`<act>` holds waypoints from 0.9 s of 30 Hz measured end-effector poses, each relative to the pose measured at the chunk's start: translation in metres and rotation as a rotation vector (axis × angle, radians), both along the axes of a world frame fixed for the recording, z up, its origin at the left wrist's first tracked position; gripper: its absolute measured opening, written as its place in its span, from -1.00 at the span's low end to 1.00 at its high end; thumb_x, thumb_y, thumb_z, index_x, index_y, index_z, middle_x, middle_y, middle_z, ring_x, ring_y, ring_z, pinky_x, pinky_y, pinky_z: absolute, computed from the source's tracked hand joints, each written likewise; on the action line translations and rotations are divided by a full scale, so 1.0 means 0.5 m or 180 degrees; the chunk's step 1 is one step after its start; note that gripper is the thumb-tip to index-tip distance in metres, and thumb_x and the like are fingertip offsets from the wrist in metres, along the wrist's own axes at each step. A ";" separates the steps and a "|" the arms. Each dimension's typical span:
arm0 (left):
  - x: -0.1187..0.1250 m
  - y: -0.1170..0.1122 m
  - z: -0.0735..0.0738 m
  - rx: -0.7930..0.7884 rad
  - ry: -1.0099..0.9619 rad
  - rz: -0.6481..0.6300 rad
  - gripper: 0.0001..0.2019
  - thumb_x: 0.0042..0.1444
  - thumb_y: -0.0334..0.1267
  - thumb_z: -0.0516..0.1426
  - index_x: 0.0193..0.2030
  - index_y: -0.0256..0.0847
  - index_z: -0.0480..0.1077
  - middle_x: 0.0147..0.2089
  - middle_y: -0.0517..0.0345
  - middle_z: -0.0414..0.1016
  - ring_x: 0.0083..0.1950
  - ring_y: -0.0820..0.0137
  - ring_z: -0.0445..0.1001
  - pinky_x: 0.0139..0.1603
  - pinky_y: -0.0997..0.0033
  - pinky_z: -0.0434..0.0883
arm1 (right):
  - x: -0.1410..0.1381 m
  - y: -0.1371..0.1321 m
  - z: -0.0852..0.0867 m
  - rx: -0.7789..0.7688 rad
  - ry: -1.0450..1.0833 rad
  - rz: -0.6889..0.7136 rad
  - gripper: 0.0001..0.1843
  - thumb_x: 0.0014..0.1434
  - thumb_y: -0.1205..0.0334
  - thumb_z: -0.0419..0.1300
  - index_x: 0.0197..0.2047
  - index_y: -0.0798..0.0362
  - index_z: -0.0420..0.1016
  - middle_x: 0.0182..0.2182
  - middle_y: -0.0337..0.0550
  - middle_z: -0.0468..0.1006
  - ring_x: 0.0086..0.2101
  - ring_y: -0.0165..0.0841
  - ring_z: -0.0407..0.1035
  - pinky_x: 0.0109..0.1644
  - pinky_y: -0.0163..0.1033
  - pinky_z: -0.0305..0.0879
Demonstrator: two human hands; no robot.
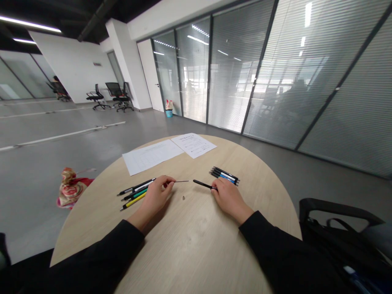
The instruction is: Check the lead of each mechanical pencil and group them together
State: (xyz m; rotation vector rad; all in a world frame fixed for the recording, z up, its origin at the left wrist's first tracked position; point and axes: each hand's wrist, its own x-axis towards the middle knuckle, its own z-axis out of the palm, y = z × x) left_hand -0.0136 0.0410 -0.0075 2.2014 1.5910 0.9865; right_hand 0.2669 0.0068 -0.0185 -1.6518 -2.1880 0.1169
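My left hand [157, 196] pinches a thin dark pen refill [182, 181] between thumb and fingertips, its end pointing right. Facing it across a small gap is a black pen barrel [202, 184], which my right hand [228, 197] grips by its right part. A tiny grey cone-shaped piece [183, 198] lies on the table between the hands; it looks like a pen tip. Partly covered by my left hand, a row of pens [134, 195] in black, white, green and yellow lies to the left. Beyond my right hand rests a second group of pens [225, 174], black, white and blue.
Two printed paper sheets [153, 155] lie at the far side of the round wooden table [196, 253]. A black chair [339, 208] stands close on the right. On the floor at left is a red and gold bag [72, 185]. Glass partitions run behind.
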 end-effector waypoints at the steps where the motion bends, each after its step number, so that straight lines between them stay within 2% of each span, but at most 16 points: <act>1: 0.000 0.000 0.000 0.0007 0.0011 -0.0010 -0.75 0.23 -0.15 0.05 -0.22 -0.21 0.52 -0.24 0.03 0.58 -0.22 0.22 0.50 -0.13 0.22 0.41 | 0.000 0.000 0.000 -0.0003 -0.0001 -0.0005 -0.93 0.32 0.29 0.17 -0.18 0.08 0.46 -0.19 -0.09 0.52 -0.11 -0.28 0.37 -0.01 -0.24 0.21; 11: 0.002 0.004 -0.001 -0.0067 -0.0044 0.0015 -0.74 0.20 -0.15 0.05 -0.23 -0.22 0.52 -0.26 0.02 0.58 -0.23 0.21 0.49 -0.16 0.22 0.40 | 0.001 0.002 -0.002 0.0033 0.0155 0.0039 -0.96 0.30 0.32 0.19 -0.20 0.08 0.46 -0.21 -0.09 0.53 -0.14 -0.26 0.39 -0.04 -0.23 0.22; 18: 0.006 -0.001 0.002 -0.0073 -0.0028 -0.0190 -0.78 0.21 -0.18 0.07 -0.25 -0.22 0.51 -0.28 0.05 0.56 -0.24 0.24 0.49 -0.15 0.23 0.39 | 0.001 0.002 -0.005 0.0052 0.0275 0.0158 -0.97 0.28 0.35 0.20 -0.20 0.09 0.47 -0.19 -0.06 0.53 -0.13 -0.24 0.38 -0.01 -0.22 0.24; 27: 0.013 -0.009 -0.007 -0.0193 -0.0085 -0.0661 -0.79 0.26 -0.17 0.08 -0.21 -0.20 0.51 -0.25 0.08 0.57 -0.24 0.28 0.51 -0.15 0.28 0.42 | -0.005 -0.003 -0.004 0.0081 0.0413 0.0435 -0.96 0.26 0.39 0.22 -0.21 0.09 0.46 -0.20 -0.07 0.51 -0.14 -0.25 0.37 -0.02 -0.20 0.25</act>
